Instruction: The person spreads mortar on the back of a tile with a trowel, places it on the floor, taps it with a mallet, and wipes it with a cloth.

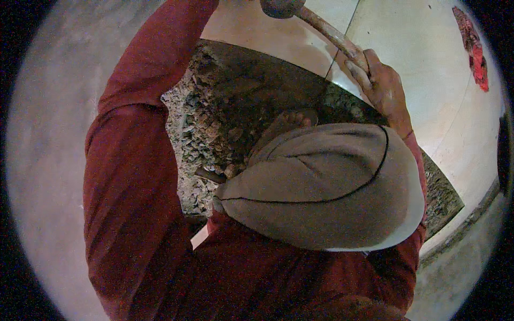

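Observation:
My right hand (379, 85) is closed around the pale, dirt-smeared handle of a mallet (329, 35). The mallet's dark head (281, 6) lies at the top edge, over light tiles (241, 24). My left arm in a red sleeve (134, 144) reaches up past the top edge, and the hand itself is out of sight. Below the tiles is an untiled patch of dark earth and pale rubble (203, 128). My bare foot (289, 120) rests there, beside my bent knee in grey trousers (316, 192).
A crumpled red and brown item (471, 48) lies on the tiles at the far right. A short dark object (209, 175) lies among the stones. Grey floor or wall surface (48, 160) runs along the left, and a dark edge (498, 155) curves at the right rim.

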The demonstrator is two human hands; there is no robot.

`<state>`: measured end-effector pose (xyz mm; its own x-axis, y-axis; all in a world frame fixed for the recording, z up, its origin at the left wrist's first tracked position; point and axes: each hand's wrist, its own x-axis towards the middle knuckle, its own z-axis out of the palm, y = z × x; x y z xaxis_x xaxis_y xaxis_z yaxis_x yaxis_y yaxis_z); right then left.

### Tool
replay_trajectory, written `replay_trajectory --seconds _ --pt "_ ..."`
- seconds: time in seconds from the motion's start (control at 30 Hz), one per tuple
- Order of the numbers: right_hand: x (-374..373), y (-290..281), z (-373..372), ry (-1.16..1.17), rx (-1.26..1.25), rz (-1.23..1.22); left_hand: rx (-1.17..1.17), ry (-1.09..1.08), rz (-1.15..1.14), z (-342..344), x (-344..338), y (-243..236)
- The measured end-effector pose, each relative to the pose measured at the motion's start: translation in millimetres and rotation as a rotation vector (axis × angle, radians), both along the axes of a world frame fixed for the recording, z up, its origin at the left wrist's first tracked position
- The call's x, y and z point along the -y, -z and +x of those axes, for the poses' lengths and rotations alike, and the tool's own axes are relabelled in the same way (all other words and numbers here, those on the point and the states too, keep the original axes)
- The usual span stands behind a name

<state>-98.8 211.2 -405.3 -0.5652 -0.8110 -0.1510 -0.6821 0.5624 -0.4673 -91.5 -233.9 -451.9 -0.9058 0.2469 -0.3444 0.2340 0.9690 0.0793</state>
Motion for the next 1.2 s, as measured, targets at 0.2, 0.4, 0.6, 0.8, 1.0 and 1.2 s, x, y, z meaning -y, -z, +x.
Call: replay_trajectory --seconds 0.2,0.4,0.6,0.8,1.0,1.2 --pt "7 -15 10 0.009 0.173 -0.003 0.012 0.005 -0.020 3 -7 -19" --pt "-9 -9 26 0.121 0.367 -0.104 0.084 -0.047 -0.048 -3 -22 -31" --pt "-3 -20 26 0.027 0.089 0.038 0.006 0.042 0.001 10 -3 -13" --pt "-5 -11 37 0.009 0.117 -0.083 0.134 -0.043 -0.082 -2 -27 -26" --pt "-14 -14 9 0.176 0.161 -0.036 -0.025 -0.014 -0.082 3 -1 6" --pt "-130 52 -68 0.773 -0.045 -0.336 -0.032 -0.268 -0.057 -23 -57 -12"
